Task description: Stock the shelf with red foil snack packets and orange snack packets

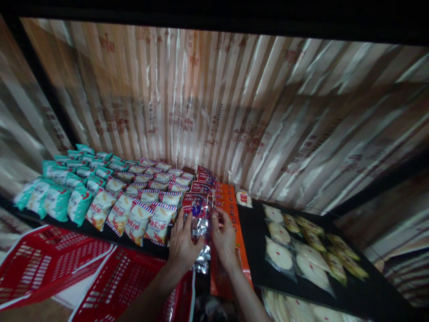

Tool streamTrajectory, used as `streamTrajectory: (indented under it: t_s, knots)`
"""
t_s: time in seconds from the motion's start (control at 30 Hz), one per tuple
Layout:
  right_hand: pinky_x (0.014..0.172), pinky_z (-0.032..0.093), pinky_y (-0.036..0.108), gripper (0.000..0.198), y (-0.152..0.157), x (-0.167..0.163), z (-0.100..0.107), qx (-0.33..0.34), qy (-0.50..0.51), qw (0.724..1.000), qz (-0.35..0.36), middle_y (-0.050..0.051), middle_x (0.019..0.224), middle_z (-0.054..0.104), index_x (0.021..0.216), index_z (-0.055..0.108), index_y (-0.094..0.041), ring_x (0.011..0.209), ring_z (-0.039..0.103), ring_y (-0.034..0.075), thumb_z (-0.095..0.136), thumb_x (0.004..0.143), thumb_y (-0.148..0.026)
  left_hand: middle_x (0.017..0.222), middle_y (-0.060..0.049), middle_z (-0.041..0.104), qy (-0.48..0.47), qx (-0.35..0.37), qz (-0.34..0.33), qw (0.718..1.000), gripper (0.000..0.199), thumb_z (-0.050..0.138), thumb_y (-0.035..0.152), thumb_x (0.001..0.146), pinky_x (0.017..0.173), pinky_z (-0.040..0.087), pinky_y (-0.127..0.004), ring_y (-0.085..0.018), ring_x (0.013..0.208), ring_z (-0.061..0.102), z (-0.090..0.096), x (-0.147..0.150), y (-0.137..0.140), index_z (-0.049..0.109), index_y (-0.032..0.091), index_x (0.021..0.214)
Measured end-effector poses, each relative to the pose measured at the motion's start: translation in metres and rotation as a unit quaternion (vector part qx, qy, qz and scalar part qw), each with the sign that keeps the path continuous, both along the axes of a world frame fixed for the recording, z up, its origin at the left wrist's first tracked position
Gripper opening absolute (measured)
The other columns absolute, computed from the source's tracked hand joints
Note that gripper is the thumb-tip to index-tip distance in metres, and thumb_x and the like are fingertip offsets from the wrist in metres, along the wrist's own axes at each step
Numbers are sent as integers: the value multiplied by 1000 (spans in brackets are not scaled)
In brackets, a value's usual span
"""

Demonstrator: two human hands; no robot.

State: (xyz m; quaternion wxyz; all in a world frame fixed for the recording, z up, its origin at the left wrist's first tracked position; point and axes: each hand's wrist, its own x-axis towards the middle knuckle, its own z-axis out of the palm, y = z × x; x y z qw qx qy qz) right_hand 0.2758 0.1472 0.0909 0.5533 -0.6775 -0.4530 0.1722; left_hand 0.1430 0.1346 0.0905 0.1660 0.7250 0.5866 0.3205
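Note:
A row of dark red and silver snack packets (200,203) lies between my two hands, front to back along the shelf. My left hand (182,241) lies against the left side of the front packet, fingers stretched out and thumb spread toward the silver part. On the other side my right hand (224,235) has its fingers bent round the front packet's right edge. What its fingertips press on is partly hidden. Just right of the packets, an orange sheet of packaging (240,237) with round marks runs under my right wrist.
White snack bags with striped tops (137,219) and teal bags (56,203) stand in rows at left. Red baskets (60,248) sit below the front edge. To the right, clear packs of pale discs (279,255) and yellow-green packs (335,264) lie on the black shelf (253,223).

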Motion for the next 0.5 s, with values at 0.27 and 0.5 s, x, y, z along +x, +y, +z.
streamTrajectory:
  t_s: [0.27, 0.5]
  knots:
    - [55, 40, 29, 32, 22, 18, 9, -130, -101, 986, -40, 4, 75, 70, 83, 67, -24, 67, 64, 21, 54, 75, -53, 150, -14, 27, 8, -20, -9, 1000, 65, 58, 27, 72, 107, 35, -42, -30, 132, 36, 3, -3, 0, 43, 13, 134]
    - [50, 37, 26, 27, 28, 20, 10, -139, -80, 986, -36, 1, 66, 69, 70, 66, -26, 60, 63, 19, 56, 72, -51, 149, -17, 28, 18, -14, -19, 1000, 64, 57, 25, 73, 105, 36, -43, -30, 131, 37, -2, -2, -2, 44, 11, 134]
